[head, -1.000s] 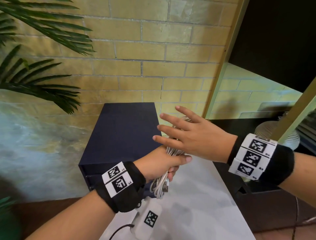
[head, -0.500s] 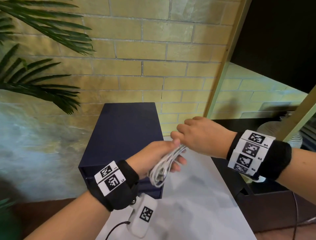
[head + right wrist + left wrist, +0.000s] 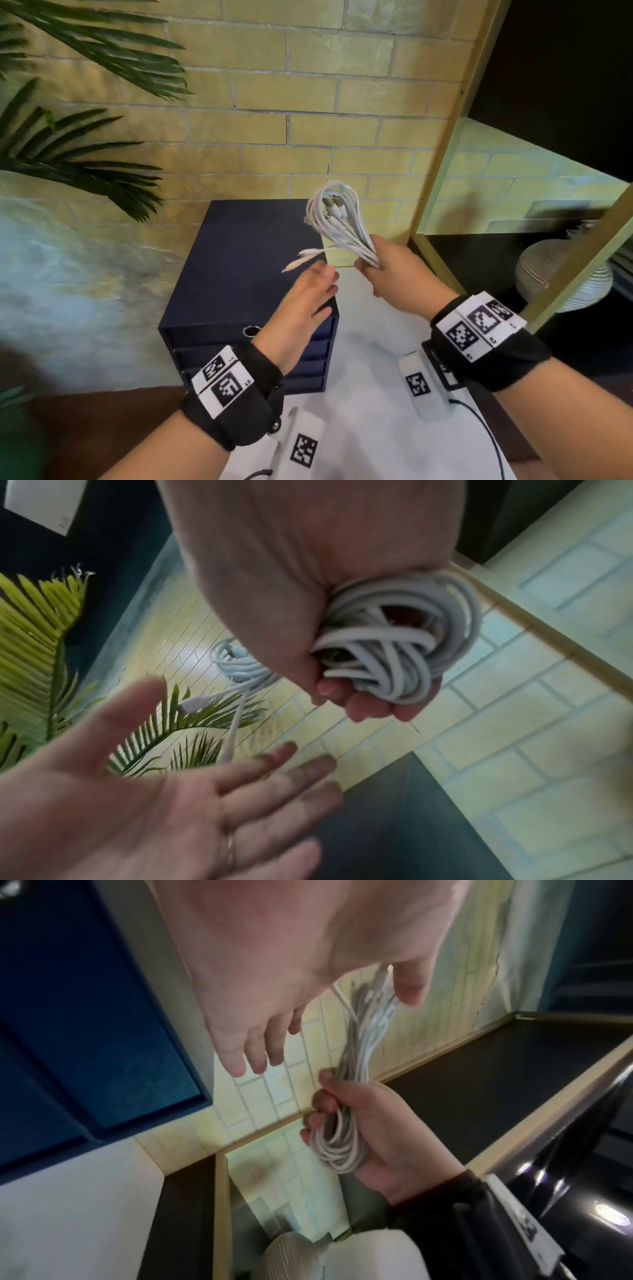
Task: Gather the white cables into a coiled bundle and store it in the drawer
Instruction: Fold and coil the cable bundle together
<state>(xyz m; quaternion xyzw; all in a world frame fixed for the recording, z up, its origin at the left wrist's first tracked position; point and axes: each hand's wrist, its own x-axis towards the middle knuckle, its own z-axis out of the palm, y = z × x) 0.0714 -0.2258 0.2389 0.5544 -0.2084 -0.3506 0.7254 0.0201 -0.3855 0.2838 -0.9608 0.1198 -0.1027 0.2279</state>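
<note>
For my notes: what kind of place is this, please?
Probably a home or small office corner: a painted brick wall, a navy drawer unit on a white table, and a palm plant beside it.

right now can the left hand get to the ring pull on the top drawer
Probably yes. The left hand is open and empty, hovering just above the navy drawer unit, with the ring pull beside its wrist and nothing between them.

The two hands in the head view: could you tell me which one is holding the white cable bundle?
The right hand grips the white cable bundle, fingers curled round its loops. The left hand is open with straight fingers and holds nothing.
</note>
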